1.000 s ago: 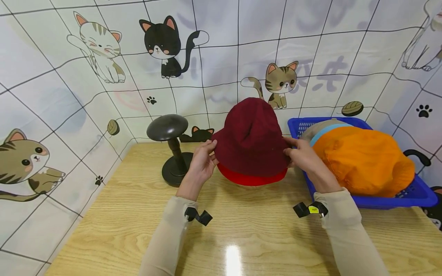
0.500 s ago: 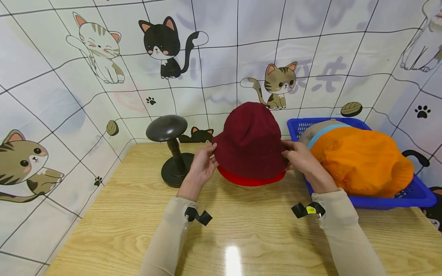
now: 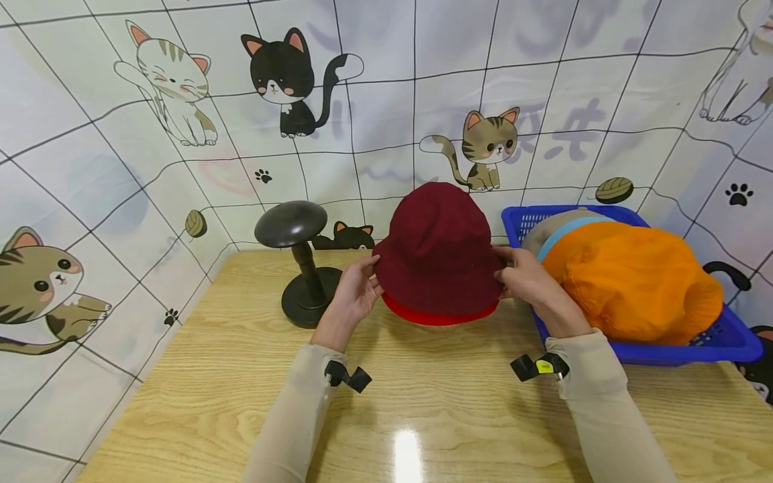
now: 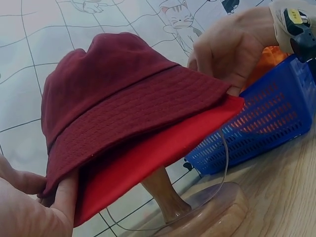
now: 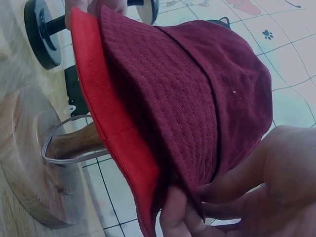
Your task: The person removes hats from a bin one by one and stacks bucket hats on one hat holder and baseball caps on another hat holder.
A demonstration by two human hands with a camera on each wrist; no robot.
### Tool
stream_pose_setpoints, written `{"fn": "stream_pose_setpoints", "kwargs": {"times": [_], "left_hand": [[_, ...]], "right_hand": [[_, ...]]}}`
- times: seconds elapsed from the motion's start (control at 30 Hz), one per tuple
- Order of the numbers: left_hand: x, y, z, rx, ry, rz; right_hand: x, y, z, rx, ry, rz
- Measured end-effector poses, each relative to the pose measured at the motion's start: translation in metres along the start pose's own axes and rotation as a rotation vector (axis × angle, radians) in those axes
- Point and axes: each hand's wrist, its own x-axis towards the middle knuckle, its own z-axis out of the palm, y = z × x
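Observation:
A maroon bucket hat (image 3: 437, 248) sits over a red hat (image 3: 441, 315), whose brim shows below the maroon one. Under them stands a wooden hat stand (image 4: 168, 195), hidden in the head view. My left hand (image 3: 356, 288) pinches the left edge of the maroon brim, with a finger between the two brims in the left wrist view. At the opposite edge my right hand (image 3: 531, 282) pinches the maroon brim between thumb and fingers (image 5: 175, 210). A thin pale cord (image 5: 74, 160) hangs in a loop around the stand's post.
Left of the hats stands a dark hat stand (image 3: 308, 268) with a domed top. A blue basket (image 3: 652, 355) on the right holds an orange hat (image 3: 646, 282) and a grey hat with a light blue band (image 3: 558, 231). The wooden table (image 3: 241, 402) meets a cat-patterned wall behind.
The maroon hat has come down a little over the red hat, and less of the red brim shows. Both hands keep their grip on its brim.

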Motion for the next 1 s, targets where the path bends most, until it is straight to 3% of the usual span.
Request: {"fn": "stream_pose_setpoints", "kwargs": {"times": [0.43, 1.0], "left_hand": [[0.005, -0.004, -0.006, 0.01, -0.005, -0.031], [0.011, -0.015, -0.01, 0.032, 0.002, -0.021]], "right_hand": [[0.001, 0.001, 0.002, -0.034, -0.005, -0.015], [0.004, 0.005, 0.005, -0.074, -0.03, 0.003]]}}
